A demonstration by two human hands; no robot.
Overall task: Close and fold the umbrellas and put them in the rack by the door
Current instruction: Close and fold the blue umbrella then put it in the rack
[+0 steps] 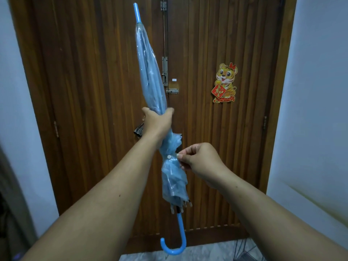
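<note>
While the closed transparent blue umbrella (150,80) is held tip-up before the wooden door (207,129), its folded canopy is gripped by the left hand (157,121), fingers curled round it. Just below, the strap by the white snap button (169,157) is pinched by the right hand (201,159). A tiger sticker (225,82) is seen on the door, right of the umbrella.

Two bare forearms, no sleeves, watch or rings in view. Left hand (157,122) broad-backed, with a few small dark moles along its forearm. Right hand (202,159) with short, pale, unpainted nails.
</note>
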